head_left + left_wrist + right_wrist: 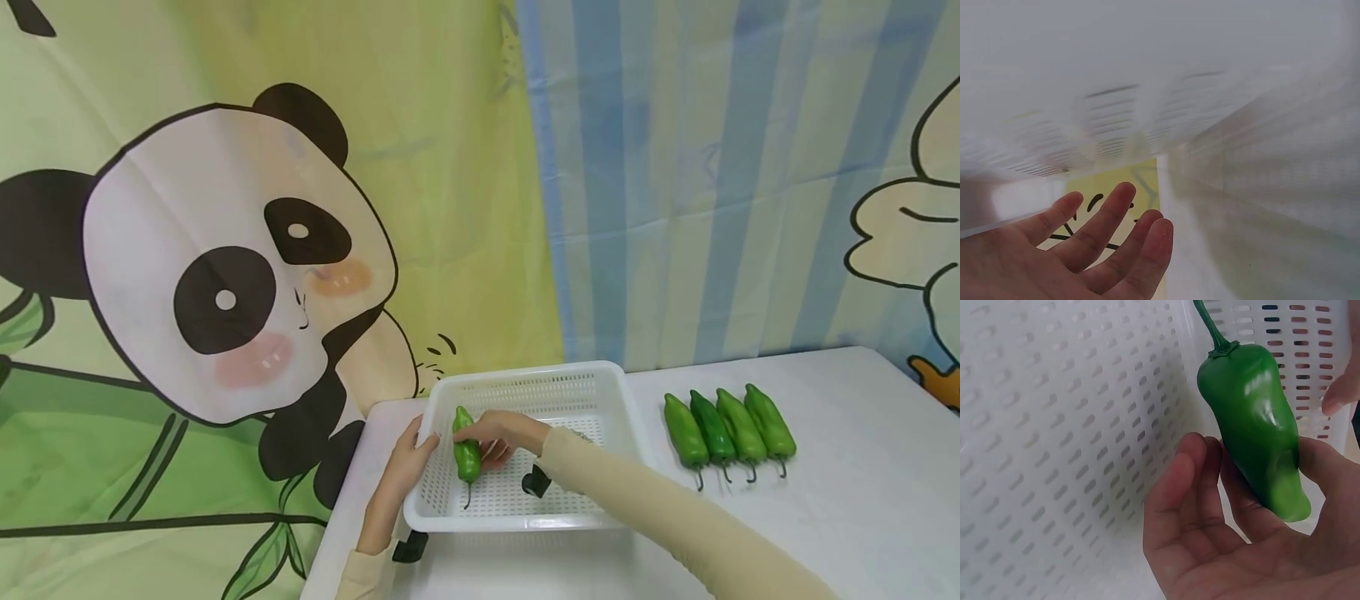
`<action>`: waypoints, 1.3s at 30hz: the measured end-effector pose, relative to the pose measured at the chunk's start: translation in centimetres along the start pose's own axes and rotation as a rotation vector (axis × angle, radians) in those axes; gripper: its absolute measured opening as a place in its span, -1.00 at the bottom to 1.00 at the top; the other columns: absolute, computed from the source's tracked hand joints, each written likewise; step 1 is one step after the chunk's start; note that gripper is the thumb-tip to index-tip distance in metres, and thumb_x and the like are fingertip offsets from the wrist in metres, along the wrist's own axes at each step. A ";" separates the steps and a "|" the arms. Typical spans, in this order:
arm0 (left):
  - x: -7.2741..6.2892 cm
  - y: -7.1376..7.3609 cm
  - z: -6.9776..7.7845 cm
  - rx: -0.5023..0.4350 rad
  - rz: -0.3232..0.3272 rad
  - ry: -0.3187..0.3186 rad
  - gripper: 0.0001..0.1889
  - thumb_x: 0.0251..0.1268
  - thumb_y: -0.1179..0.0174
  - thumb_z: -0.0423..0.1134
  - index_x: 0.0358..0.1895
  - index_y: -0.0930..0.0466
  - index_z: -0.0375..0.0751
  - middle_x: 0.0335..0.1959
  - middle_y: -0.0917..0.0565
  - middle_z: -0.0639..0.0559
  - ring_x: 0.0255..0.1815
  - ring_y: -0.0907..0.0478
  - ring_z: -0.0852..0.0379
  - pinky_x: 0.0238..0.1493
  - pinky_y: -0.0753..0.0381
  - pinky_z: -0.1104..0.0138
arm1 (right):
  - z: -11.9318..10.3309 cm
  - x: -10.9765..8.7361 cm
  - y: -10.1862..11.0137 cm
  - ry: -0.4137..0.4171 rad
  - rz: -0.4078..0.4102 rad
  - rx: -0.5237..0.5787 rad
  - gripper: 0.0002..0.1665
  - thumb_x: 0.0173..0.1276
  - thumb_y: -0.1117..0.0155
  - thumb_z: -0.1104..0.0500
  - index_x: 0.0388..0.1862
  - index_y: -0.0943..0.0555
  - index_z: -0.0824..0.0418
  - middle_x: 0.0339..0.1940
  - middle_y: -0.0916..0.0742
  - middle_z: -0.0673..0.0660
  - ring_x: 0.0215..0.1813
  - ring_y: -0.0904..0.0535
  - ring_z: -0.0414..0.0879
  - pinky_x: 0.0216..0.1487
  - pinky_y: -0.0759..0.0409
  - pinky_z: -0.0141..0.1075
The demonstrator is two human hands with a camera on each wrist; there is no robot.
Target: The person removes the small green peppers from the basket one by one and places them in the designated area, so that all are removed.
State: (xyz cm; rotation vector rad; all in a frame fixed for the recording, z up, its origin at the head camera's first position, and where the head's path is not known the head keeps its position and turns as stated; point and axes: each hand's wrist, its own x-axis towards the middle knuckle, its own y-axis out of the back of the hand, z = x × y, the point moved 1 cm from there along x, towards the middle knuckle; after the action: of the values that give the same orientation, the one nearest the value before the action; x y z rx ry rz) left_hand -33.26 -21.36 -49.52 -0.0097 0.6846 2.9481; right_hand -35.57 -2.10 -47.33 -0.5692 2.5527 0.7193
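My right hand (pixel 506 433) pinches a green pepper (pixel 467 458) between thumb and fingers, over the left part of a white plastic basket (pixel 525 523). In the right wrist view the pepper (pixel 1250 419) has its stem pointing up, away from the palm, with the slatted basket floor (pixel 1085 456) behind. At the basket's left side is my left hand (pixel 408 458), its thumb over the rim. The left wrist view shows its loosely extended fingers (pixel 1107 231) outside the slotted wall (pixel 1110 119), with a gap between them and the wall.
Several green peppers (pixel 738 433) lie side by side in a row on the white tabletop (pixel 862 500), right of the basket. Behind the table hang a panda-printed cloth (pixel 465 208) and a blue-striped curtain (pixel 675 167).
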 end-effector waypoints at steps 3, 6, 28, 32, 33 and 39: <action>0.0 0.0 0.0 0.008 0.003 -0.001 -0.41 0.56 0.01 -0.16 0.57 -0.14 -0.07 0.38 -0.44 -0.40 -0.09 -0.73 -0.12 -0.26 -0.82 0.12 | -0.1 -0.5 0.6 0.015 0.005 -0.006 -0.46 0.38 -0.26 -0.22 -0.21 -0.61 0.28 -0.29 -0.75 0.24 -0.06 -0.74 0.19 0.08 -0.74 0.01; 0.1 0.1 -0.1 0.005 0.002 0.004 -0.42 0.56 0.01 -0.16 0.57 -0.14 -0.06 0.38 -0.44 -0.39 -0.09 -0.73 -0.11 -0.25 -0.81 0.12 | 0.0 -0.8 1.1 0.018 0.002 0.004 -0.48 0.39 -0.25 -0.21 -0.20 -0.61 0.26 -0.29 -0.75 0.22 -0.04 -0.74 0.18 0.10 -0.73 0.01; 0.2 -0.1 -0.2 -0.004 0.003 0.009 -0.40 0.54 -0.01 -0.17 0.57 -0.14 -0.09 0.39 -0.43 -0.40 -0.03 -0.71 -0.15 -0.17 -0.80 0.06 | 0.5 -2.6 5.1 0.049 -0.149 0.070 -0.47 0.38 -0.23 -0.28 -0.16 -0.62 0.19 -0.26 -0.75 0.15 -0.07 -0.73 0.09 -0.36 -0.66 -0.32; 0.2 -0.2 -0.1 -0.007 0.002 0.008 -0.41 0.55 0.00 -0.17 0.56 -0.14 -0.10 0.35 -0.47 -0.41 -0.05 -0.72 -0.13 -0.18 -0.80 0.07 | 1.6 -3.6 5.9 0.044 -0.161 0.078 -0.46 0.38 -0.24 -0.28 -0.15 -0.62 0.18 -0.30 -0.73 0.11 -0.19 -0.71 0.01 -0.32 -0.67 -0.30; 0.2 -0.2 -0.1 -0.007 0.002 0.011 -0.41 0.55 0.00 -0.17 0.56 -0.14 -0.09 0.34 -0.47 -0.41 -0.05 -0.72 -0.13 -0.18 -0.80 0.07 | 1.9 -3.8 6.1 0.041 -0.164 0.080 -0.46 0.38 -0.24 -0.28 -0.14 -0.62 0.18 -0.31 -0.73 0.11 -0.23 -0.69 -0.01 -0.31 -0.67 -0.29; 0.1 -0.1 0.0 0.016 0.005 0.021 -0.41 0.55 0.01 -0.15 0.57 -0.13 -0.10 0.36 -0.46 -0.42 -0.03 -0.71 -0.13 -0.16 -0.79 0.06 | 3.3 -5.5 7.3 0.044 -0.156 0.085 -0.47 0.37 -0.25 -0.27 -0.13 -0.63 0.19 -0.30 -0.73 0.11 -0.28 -0.68 -0.04 -0.31 -0.68 -0.30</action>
State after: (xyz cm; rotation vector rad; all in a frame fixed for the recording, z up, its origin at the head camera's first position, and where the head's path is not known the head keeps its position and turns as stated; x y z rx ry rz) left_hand -33.34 -21.24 -49.56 -0.0371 0.7127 2.9509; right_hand -33.64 6.97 -44.24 -0.7537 2.5305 0.5465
